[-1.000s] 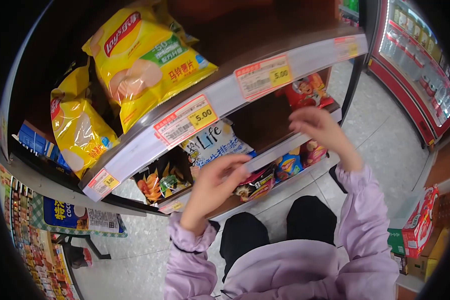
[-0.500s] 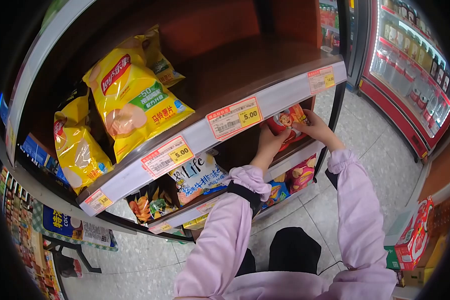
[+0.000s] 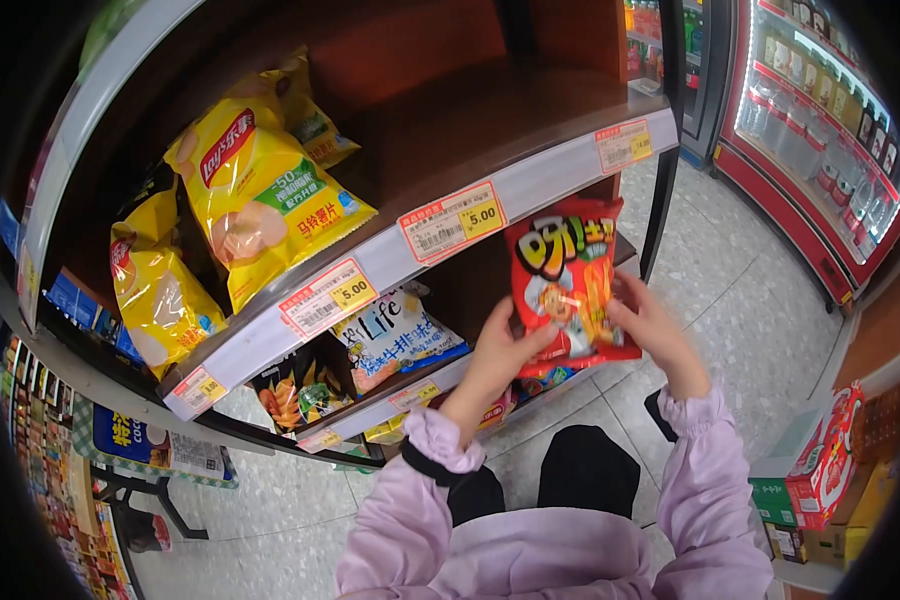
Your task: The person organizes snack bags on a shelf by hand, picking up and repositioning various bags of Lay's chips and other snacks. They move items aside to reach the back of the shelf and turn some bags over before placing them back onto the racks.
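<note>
A red snack bag [image 3: 570, 290] with a cartoon figure on its front is held upright between my two hands, in front of the shelf's right end. My left hand [image 3: 503, 350] grips its lower left side, thumb on the front. On the lower right edge, my right hand [image 3: 658, 330] has its thumb on the front too; the other fingers of both hands are largely behind the bag. To the left on the lower shelf lies a white and blue snack bag [image 3: 395, 335], with a black snack bag [image 3: 300, 390] beside it.
Yellow potato chip bags [image 3: 260, 195] stand on the upper shelf's left side. A shelf edge with price tags [image 3: 453, 222] runs across above my hands. A red drinks fridge [image 3: 820, 120] stands at the right, and boxes [image 3: 820, 465] sit at the lower right.
Both hands have brought the red snack bag out from under the upper shelf's edge, toward me. Its whole front now shows, where before the shelf edge hid its top.
</note>
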`<state>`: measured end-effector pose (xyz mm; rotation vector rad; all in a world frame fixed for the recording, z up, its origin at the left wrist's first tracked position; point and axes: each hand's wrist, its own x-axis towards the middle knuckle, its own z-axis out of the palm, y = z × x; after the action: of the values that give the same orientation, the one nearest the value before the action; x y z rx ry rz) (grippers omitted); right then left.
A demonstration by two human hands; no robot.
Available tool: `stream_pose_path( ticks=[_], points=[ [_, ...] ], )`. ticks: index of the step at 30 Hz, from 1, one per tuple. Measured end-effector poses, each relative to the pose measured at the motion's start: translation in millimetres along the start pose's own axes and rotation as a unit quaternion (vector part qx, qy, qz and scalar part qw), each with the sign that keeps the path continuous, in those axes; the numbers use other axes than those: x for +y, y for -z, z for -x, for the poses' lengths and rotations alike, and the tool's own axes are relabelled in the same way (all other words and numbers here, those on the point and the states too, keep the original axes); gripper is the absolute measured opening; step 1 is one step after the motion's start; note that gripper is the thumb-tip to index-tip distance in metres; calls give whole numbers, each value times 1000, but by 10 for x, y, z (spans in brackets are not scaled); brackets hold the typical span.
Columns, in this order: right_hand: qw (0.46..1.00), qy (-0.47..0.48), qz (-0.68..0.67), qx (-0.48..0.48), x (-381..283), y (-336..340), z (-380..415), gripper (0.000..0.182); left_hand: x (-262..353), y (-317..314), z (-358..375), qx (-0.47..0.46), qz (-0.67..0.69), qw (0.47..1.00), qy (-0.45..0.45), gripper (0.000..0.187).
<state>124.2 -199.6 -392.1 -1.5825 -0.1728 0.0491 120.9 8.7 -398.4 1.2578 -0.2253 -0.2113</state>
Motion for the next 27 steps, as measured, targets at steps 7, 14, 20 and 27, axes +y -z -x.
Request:
stream_pose_path(
  ticks=[7, 14, 20, 27],
  points=[
    [978, -64, -154, -122, -70, -80, 545, 76, -68, -61, 644, -37, -6, 999, -10, 69],
    [971, -72, -191, -128, -302, -47, 810, 81, 104, -153, 854, -72, 35, 997, -3, 72],
    [973, -64, -163, -152, -202, -33, 856, 73, -6, -118, 940, -71, -18, 997, -2, 71],
    [987, -74, -98, -102, -198, 18, 804, 52, 39, -108, 963, -85, -35, 996, 0, 66]
  ],
)
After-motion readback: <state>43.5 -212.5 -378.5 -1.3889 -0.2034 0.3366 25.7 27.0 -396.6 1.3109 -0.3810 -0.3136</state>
